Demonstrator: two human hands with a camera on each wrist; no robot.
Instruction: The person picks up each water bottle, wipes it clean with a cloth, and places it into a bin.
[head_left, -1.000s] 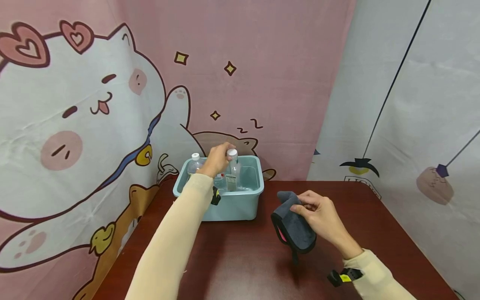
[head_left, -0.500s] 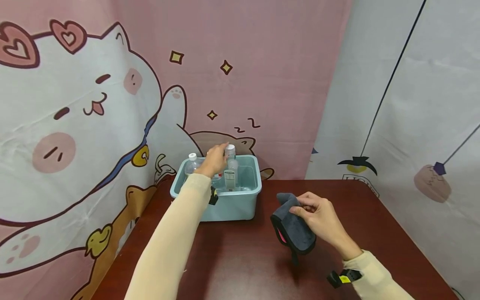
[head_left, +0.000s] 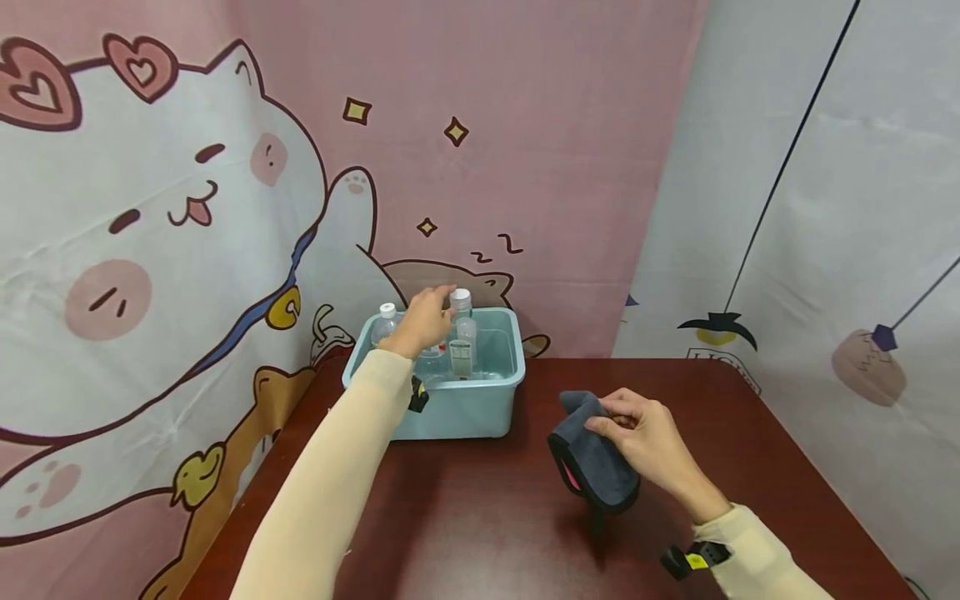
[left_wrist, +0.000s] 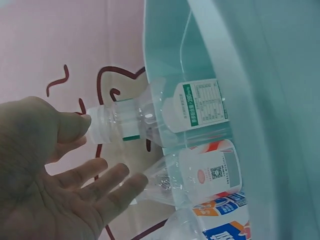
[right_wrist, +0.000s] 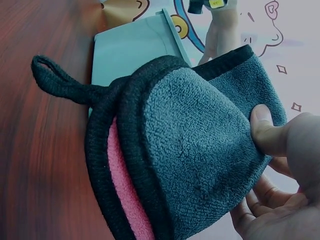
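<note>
My left hand (head_left: 422,323) is over the light-blue plastic bin (head_left: 510,379), beside the white cap of a clear bottle (head_left: 462,329). In the left wrist view the thumb and index tips are at the cap, and the other fingers stretch loosely past it. This bottle (left_wrist: 175,107) stands upright with a green-and-white label. A second bottle (left_wrist: 210,170), with a red-and-white label, is next to it. My right hand (head_left: 648,437) pinches a folded grey cloth (head_left: 596,454) with black edging, a pink inner side and a hanging loop (right_wrist: 55,82), above the table.
Another capped bottle (head_left: 386,323) stands at the bin's left end. The bin sits near the far edge of the dark red-brown table (head_left: 465,517). Behind is a pink cartoon-print backdrop (head_left: 570,167), with a white sheet (head_left: 847,233) on the right.
The left fingers have drawn slightly left from the bottle's cap, which stands a little higher than a second ago. The right hand keeps its pinch on the cloth with barely any movement.
</note>
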